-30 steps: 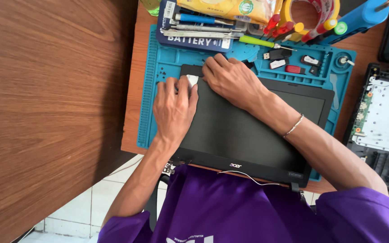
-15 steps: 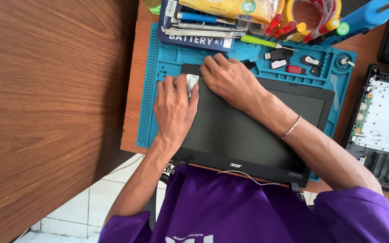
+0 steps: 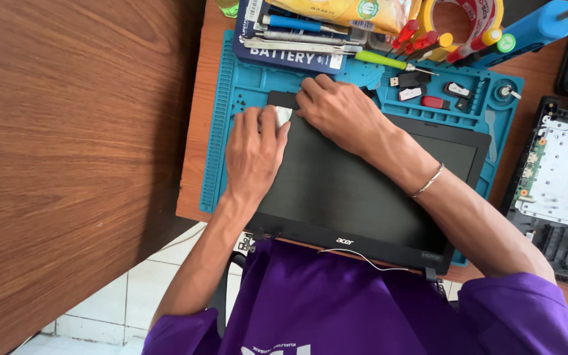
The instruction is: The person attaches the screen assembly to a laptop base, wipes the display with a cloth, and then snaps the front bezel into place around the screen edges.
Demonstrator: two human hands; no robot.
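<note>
The left hand (image 3: 255, 152) is lying flat, fingers together, pressing a small pale tool (image 3: 283, 116) against the top left corner of the black laptop screen panel (image 3: 356, 190), while the right hand (image 3: 340, 113) is curling its fingertips over that same corner's edge. The panel is resting on the blue work mat (image 3: 244, 85), tool clutter crowding the far edge and a dismantled laptop base (image 3: 560, 190) sitting to the right.
</note>
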